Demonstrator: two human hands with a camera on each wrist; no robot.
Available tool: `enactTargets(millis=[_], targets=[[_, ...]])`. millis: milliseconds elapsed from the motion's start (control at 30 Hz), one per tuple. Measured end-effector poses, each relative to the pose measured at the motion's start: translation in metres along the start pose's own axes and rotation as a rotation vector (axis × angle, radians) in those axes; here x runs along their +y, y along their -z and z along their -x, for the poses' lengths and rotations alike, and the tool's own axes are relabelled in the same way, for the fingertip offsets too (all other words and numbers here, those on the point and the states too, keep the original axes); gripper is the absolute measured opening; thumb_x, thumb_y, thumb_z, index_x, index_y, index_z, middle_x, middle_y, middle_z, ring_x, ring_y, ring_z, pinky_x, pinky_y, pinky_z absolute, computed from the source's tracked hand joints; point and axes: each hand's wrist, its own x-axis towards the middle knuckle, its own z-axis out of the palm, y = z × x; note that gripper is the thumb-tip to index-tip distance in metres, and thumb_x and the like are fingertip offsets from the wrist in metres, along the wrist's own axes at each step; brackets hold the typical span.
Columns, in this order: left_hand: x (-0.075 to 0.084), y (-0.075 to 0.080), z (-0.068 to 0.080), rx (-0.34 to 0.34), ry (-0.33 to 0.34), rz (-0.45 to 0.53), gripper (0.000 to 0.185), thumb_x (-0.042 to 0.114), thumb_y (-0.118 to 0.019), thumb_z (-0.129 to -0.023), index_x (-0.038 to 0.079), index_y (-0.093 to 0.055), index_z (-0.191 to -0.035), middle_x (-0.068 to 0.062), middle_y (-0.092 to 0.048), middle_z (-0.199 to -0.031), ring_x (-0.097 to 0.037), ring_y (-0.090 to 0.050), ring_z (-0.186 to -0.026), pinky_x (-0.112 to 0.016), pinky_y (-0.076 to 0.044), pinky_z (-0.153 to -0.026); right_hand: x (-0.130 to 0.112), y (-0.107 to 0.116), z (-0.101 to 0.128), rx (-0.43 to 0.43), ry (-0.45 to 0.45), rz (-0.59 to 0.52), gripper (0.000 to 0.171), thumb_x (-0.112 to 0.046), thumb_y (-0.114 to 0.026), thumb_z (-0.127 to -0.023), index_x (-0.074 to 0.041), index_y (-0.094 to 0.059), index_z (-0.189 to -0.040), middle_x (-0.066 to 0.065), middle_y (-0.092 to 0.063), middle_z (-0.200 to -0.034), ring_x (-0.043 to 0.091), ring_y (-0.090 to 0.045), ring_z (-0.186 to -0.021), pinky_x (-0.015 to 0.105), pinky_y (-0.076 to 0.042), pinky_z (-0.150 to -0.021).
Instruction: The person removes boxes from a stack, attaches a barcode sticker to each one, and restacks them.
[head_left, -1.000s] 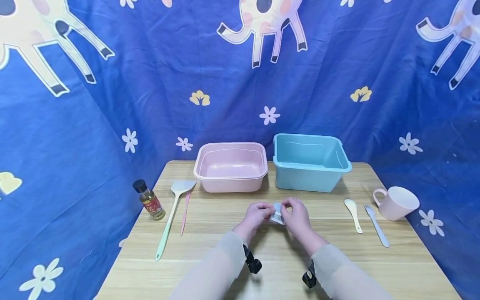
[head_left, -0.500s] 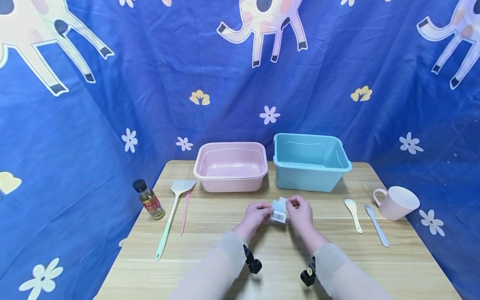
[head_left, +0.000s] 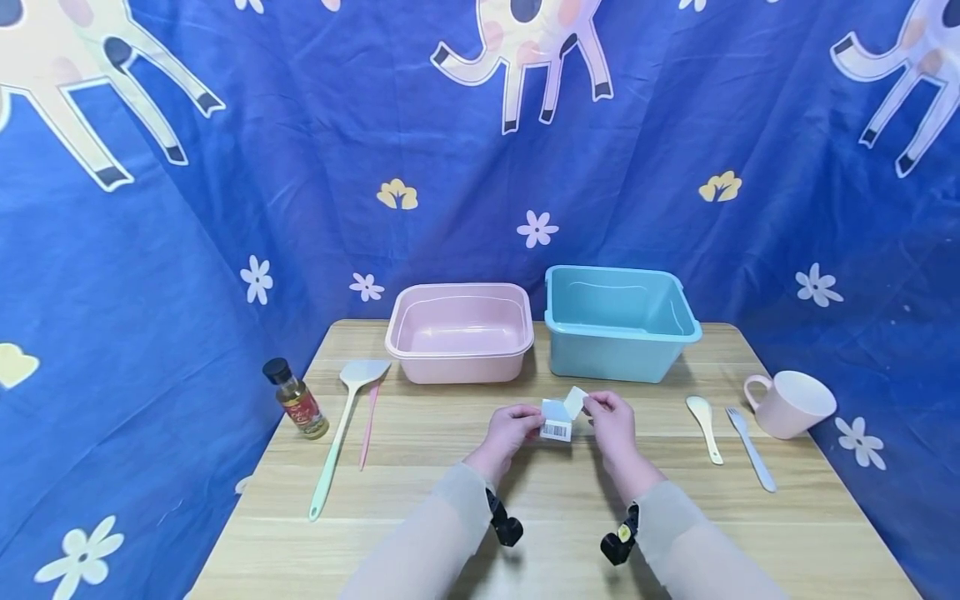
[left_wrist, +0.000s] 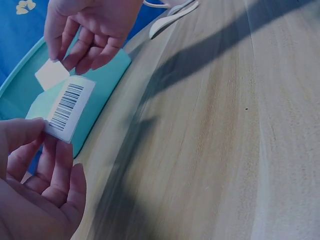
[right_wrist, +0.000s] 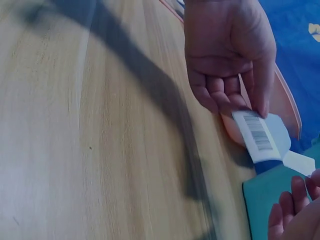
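Note:
Over the middle of the table, my left hand (head_left: 512, 432) pinches a small light-blue and white box (head_left: 556, 431) between thumb and fingers. Its barcode face is turned towards me, plain in the left wrist view. My right hand (head_left: 613, 423) pinches a white flap (head_left: 576, 402) that sticks out from the box's far right corner. In the right wrist view the flap (right_wrist: 299, 163) reaches from the box (right_wrist: 257, 137) to the right fingertips (right_wrist: 314, 181). The inside of the box cannot be seen.
Behind the hands stand a pink basin (head_left: 461, 371) and a blue bin (head_left: 615, 358). To the left are an oil bottle (head_left: 303, 408), a spatula (head_left: 339, 446) and a thin pink utensil (head_left: 369, 427). A spoon (head_left: 705, 427), a fork (head_left: 752, 450) and a mug (head_left: 795, 406) lie right.
My right hand has drawn a little to the right, and the white flap now stands out from the box. The left hand stays in place, with more of the box showing.

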Motion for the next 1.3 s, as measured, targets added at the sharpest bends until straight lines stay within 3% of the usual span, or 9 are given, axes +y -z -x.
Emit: enactTargets(millis=[133, 467, 767, 933, 1100, 1300], targets=[[0.005, 0.0, 0.002, -0.014, -0.001, -0.01, 0.021, -0.002, -0.069, -0.085, -0.016, -0.066, -0.101, -0.001, -0.065, -0.072, -0.012, -0.056, -0.063, -0.035, -0.053, -0.067, 0.0, 0.005, -0.001, -0.013, -0.038, -0.029, 0.015, -0.001, -0.06, -0.094, 0.009, -0.062, -0.105, 0.011, -0.066, -0.093, 0.03, -0.062, -0.094, 0.047, -0.049, -0.088], [-0.007, -0.002, -0.005, -0.018, 0.043, -0.013, 0.012, 0.0, -0.072, -0.084, -0.007, -0.072, -0.094, -0.002, -0.067, -0.075, -0.011, -0.059, -0.065, -0.031, -0.054, -0.068, 0.002, 0.015, -0.005, 0.029, -0.082, -0.071, 0.014, 0.0, -0.06, -0.094, 0.009, -0.061, -0.104, 0.005, -0.064, -0.088, 0.02, -0.063, -0.085, 0.046, -0.051, -0.086], [-0.011, -0.01, -0.005, 0.004, 0.053, -0.063, 0.011, -0.005, -0.071, -0.082, -0.01, -0.071, -0.092, -0.009, -0.068, -0.082, -0.011, -0.062, -0.07, -0.028, -0.054, -0.068, 0.005, 0.019, -0.007, 0.062, -0.065, -0.086, 0.006, 0.001, -0.06, -0.093, 0.005, -0.063, -0.097, 0.002, -0.063, -0.084, 0.018, -0.063, -0.081, 0.043, -0.053, -0.081], [-0.014, -0.011, -0.004, 0.058, 0.006, -0.238, 0.004, -0.004, -0.073, -0.078, -0.001, -0.072, -0.079, -0.008, -0.066, -0.08, -0.016, -0.058, -0.071, -0.028, -0.048, -0.063, 0.006, 0.02, -0.007, 0.059, -0.063, -0.081, 0.007, -0.001, -0.06, -0.093, 0.005, -0.062, -0.098, 0.003, -0.063, -0.086, 0.019, -0.063, -0.083, 0.048, -0.051, -0.086], [-0.015, -0.008, -0.005, 0.117, 0.001, -0.468, 0.005, 0.0, -0.075, -0.076, 0.004, -0.072, -0.077, -0.005, -0.065, -0.079, -0.021, -0.058, -0.075, -0.032, -0.048, -0.064, 0.006, 0.021, -0.006, 0.051, -0.052, -0.078, 0.01, 0.001, -0.059, -0.094, 0.008, -0.061, -0.1, 0.004, -0.063, -0.087, 0.015, -0.062, -0.08, 0.044, -0.052, -0.083], [-0.011, -0.002, -0.002, 0.147, 0.021, -0.579, 0.005, 0.005, -0.076, -0.076, 0.002, -0.074, -0.079, -0.004, -0.067, -0.078, -0.018, -0.059, -0.071, -0.03, -0.048, -0.062, 0.005, 0.019, -0.006, 0.041, -0.042, -0.072, 0.01, 0.002, -0.06, -0.093, 0.009, -0.061, -0.1, 0.002, -0.063, -0.082, 0.014, -0.062, -0.078, 0.043, -0.053, -0.08]])
